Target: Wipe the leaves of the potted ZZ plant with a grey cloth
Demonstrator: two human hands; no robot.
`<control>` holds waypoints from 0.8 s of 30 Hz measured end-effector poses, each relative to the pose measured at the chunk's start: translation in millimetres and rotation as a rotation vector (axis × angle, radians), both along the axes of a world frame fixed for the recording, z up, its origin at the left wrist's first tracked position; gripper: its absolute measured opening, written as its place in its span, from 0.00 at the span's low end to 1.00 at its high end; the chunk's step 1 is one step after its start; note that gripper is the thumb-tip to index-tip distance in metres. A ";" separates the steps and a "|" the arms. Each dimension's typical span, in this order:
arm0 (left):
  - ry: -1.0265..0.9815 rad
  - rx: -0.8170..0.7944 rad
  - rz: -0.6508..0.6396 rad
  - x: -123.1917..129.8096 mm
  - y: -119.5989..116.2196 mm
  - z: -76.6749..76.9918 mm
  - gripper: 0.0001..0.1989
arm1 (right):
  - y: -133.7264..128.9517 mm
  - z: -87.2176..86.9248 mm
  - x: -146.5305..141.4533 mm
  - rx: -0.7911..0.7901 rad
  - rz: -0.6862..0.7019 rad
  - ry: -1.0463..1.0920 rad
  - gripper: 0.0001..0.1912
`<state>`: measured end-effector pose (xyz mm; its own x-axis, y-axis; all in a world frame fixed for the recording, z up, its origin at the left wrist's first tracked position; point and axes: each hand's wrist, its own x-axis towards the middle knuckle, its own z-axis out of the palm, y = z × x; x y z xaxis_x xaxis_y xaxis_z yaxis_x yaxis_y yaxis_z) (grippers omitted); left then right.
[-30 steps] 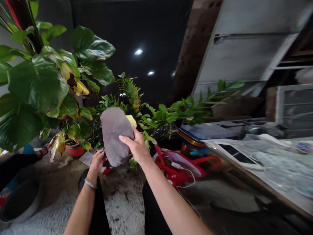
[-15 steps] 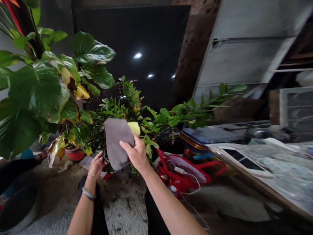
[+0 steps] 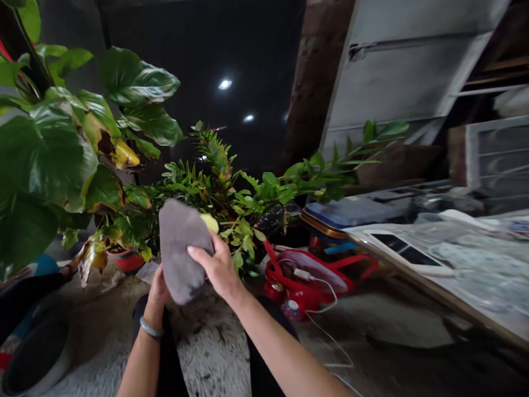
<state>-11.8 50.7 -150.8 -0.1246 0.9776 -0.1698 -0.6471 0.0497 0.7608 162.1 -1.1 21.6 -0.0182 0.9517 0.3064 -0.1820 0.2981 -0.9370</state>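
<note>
My right hand [image 3: 219, 270] grips a grey cloth [image 3: 184, 251] by its right side, thumb on the near face and the fingers behind. The cloth is flat, soft-looking, and rounded at the corners. A small yellow part [image 3: 210, 222] shows behind its upper right edge. My left hand [image 3: 158, 289], with a pale bangle on the wrist, is at the cloth's lower left edge. Its fingers are hidden behind the cloth, so I cannot tell whether they hold it. Leafy green plants [image 3: 223, 165] stand just beyond both hands.
A large-leaved plant [image 3: 49, 149] rises at the left, near a red and green pot [image 3: 127, 261]. A dark bucket [image 3: 35, 353] stands at lower left. To the right are a red bag [image 3: 306, 298] with a white cable and a cluttered table with a white tablet [image 3: 407, 251].
The cloth has moved left and slightly down with my right hand and is turned a little. My left hand, whose fingers showed before, now reaches behind the cloth's edge. The view has shifted slightly.
</note>
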 end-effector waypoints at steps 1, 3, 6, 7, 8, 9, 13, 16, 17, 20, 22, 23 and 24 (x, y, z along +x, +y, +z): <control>-0.014 0.004 0.013 0.3 -0.2 1.3 0.14 | 13.2 9.0 -4.6 0.031 -0.029 0.036 0.18; -0.045 0.029 0.038 -0.2 -1.1 3.9 0.16 | 37.1 9.2 -16.9 -0.028 -0.060 0.082 0.18; -0.084 0.008 0.021 -4.2 -3.9 6.8 0.20 | 44.7 -29.1 -32.8 -0.236 -0.021 -0.003 0.15; -0.082 -0.018 -0.003 -6.4 -5.2 7.0 0.21 | 38.0 -45.9 -34.5 -0.291 0.006 -0.047 0.14; -0.072 -0.043 -0.036 -9.1 -6.4 6.8 0.23 | 27.6 -60.9 -33.7 -0.336 0.047 -0.083 0.13; -0.057 -0.060 -0.066 -12.0 -7.5 6.2 0.24 | 15.1 -71.8 -30.6 -0.375 0.097 -0.110 0.12; -0.030 -0.053 -0.058 -20.3 -7.8 3.0 0.24 | -27.0 -52.2 -4.4 -0.327 0.299 -0.160 0.12; -0.042 -0.035 0.009 -16.8 -3.6 4.6 0.17 | -21.5 1.8 11.6 -0.035 0.221 -0.059 0.14; -0.057 -0.015 0.023 -13.7 -2.2 6.1 0.16 | -12.7 15.0 13.2 0.039 0.153 -0.013 0.15; -0.108 0.046 -0.013 -3.7 -1.1 10.8 0.17 | 16.0 17.2 5.2 -0.042 -0.017 0.061 0.16; -0.120 0.047 -0.081 -0.4 -3.0 11.7 0.19 | 20.0 -9.1 -3.1 -0.276 -0.023 0.046 0.14; -0.119 0.039 -0.103 -0.3 -4.2 11.3 0.20 | 14.5 -25.9 -4.4 -0.371 0.006 0.024 0.13; -0.108 0.032 -0.111 -1.1 -5.4 10.4 0.21 | 4.2 -42.4 -1.9 -0.421 0.042 0.005 0.13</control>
<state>-12.9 45.4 -140.3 0.0018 0.9894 -0.1449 -0.7169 0.1023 0.6897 160.2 3.0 -20.9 -0.0587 0.9923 -0.1087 -0.1904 -0.1180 -0.9746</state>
